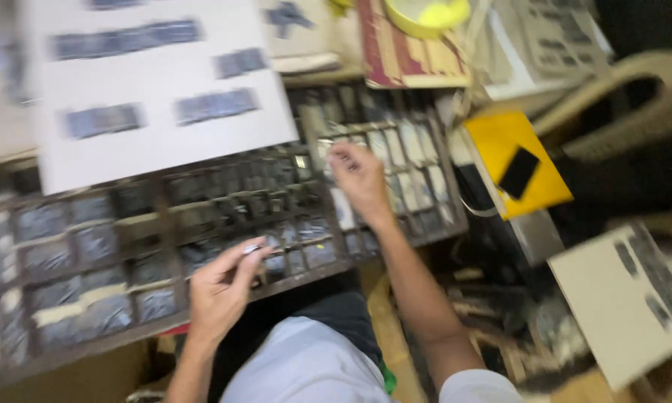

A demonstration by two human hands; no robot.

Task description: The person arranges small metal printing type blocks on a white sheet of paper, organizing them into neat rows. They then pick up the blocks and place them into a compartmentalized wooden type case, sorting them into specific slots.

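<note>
While both hands worked: the picture was blurry.
Tray: a big dark wooden tray (157,328) with many small boxes filled the middle and left of the frame.
Left hand (220,287): low in the middle, fingers pinching a small shiny piece (252,248).
Right hand (362,179): over the tray's right boxes, fingers curled; I could not tell if it held anything.
Around: white sheet (157,119) upper left covering part of the tray, yellow card (511,160) at right.

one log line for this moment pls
left hand: pinching small metal piece | right hand: reaching into compartment tray | white sheet lies over tray | frame blurred
</note>
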